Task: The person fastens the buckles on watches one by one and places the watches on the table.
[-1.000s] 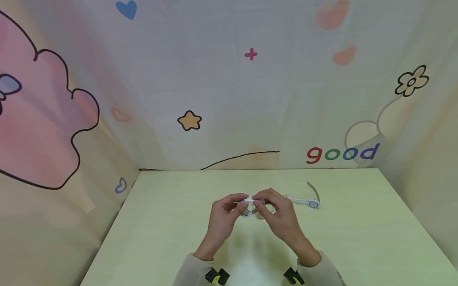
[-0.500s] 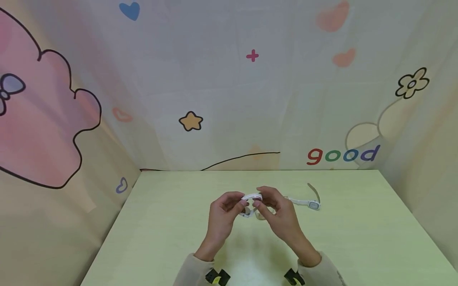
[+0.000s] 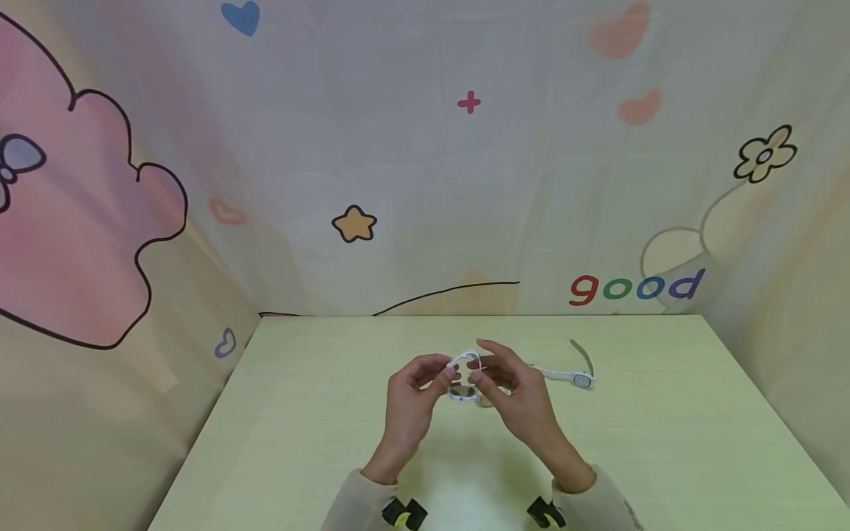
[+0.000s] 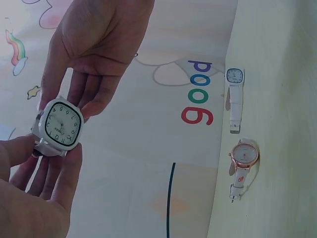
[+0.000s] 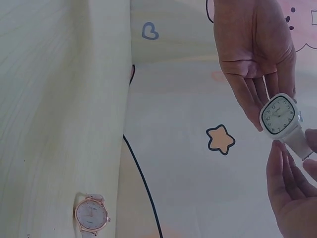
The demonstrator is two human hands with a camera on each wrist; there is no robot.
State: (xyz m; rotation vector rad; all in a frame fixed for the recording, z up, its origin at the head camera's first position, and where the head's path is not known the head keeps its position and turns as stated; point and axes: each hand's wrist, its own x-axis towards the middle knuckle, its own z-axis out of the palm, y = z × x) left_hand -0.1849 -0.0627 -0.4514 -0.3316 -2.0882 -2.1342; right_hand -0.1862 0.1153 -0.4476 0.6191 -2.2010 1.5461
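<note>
A white wristwatch with a rounded-square case and white strap is held up between both hands over the table. Its numbered dial shows in the left wrist view, where the watch faces that camera. My left hand pinches one side of the strap between thumb and fingers. On the other side, my right hand grips the strap with thumb and fingertips, index finger raised. The strap arches above the case in the head view. Fingers partly cover the strap ends.
On the table lies a second white square watch, right of the right hand. A rose-gold round watch with a white strap lies behind the hands. A printed cloth backdrop rises behind the table.
The held watch has turned: its strap now arches higher between the hands and its case hangs below. My right index finger has lifted. The watches on the table have stayed put.
</note>
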